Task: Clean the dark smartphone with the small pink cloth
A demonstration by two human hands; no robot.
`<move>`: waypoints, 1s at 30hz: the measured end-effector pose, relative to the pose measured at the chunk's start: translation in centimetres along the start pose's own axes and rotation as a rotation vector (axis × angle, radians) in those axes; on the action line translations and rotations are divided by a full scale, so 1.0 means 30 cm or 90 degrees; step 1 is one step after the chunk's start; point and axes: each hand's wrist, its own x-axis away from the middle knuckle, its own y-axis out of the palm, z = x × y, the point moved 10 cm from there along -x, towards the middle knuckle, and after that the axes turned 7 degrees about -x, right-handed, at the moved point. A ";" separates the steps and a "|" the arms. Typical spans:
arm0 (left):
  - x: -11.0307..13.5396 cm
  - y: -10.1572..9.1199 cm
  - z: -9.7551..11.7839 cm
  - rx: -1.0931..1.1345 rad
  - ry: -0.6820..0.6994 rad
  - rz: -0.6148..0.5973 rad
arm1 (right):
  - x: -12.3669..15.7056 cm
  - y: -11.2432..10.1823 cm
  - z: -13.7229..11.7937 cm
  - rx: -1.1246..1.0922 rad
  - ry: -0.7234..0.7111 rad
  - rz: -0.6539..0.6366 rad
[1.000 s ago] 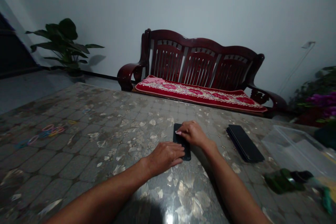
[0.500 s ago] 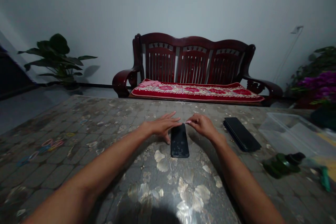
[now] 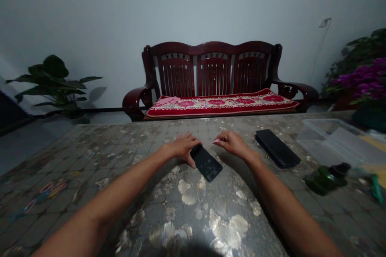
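A black smartphone [image 3: 206, 163] lies slantwise on the patterned tabletop, screen up, with pale smudges or reflections on its glass. My left hand [image 3: 183, 148] grips its far left end, thumb along the near side and fingers round the top. To the right of the phone and apart from it, my right hand [image 3: 231, 143] is closed in a pinch. A small pale pink piece [image 3: 216, 141] sticks out between its thumb and fingers; I cannot make out its kind.
A black wallet-like case [image 3: 278, 147] lies right of my right hand. Beyond it are a clear plastic box [image 3: 319, 140] and a green bottle [image 3: 325, 180]. Colourful scissors [image 3: 50, 188] lie at the left. A wooden bench [image 3: 211, 72] stands behind the table [image 3: 193, 225].
The phone has turned, its near end swinging right, as my left hand closed round its far end. My right hand still pinches the pink piece. The view has shifted slightly.
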 end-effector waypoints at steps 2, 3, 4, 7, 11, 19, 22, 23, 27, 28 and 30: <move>0.062 0.003 -0.043 -0.002 -0.120 0.038 | 0.002 0.001 -0.006 0.016 0.007 0.013; 0.094 0.007 -0.053 -0.007 -0.172 0.059 | 0.003 0.006 -0.012 0.030 0.011 0.016; 0.125 0.009 -0.057 -0.006 -0.219 0.086 | 0.004 0.014 -0.020 0.047 0.013 0.015; 0.209 0.006 -0.043 -0.010 -0.328 0.179 | 0.010 0.047 -0.057 0.122 0.012 0.009; 0.275 0.012 0.001 0.007 -0.329 0.225 | 0.022 0.080 -0.106 0.212 0.003 0.018; 0.347 0.045 0.050 0.017 -0.223 0.281 | 0.035 0.128 -0.121 0.257 0.012 0.005; 0.354 0.052 0.077 0.019 -0.193 0.293 | 0.036 0.135 -0.131 0.258 0.005 0.007; 0.356 0.055 0.083 0.024 -0.181 0.296 | 0.036 0.135 -0.133 0.260 0.005 0.007; 0.349 0.096 0.081 0.080 -0.139 0.258 | 0.034 0.132 -0.129 0.268 0.026 0.004; 0.347 0.107 0.077 0.094 -0.133 0.248 | 0.034 0.133 -0.129 0.267 0.030 0.003; 0.343 0.117 0.075 0.104 -0.125 0.247 | 0.038 0.137 -0.138 0.256 0.026 0.002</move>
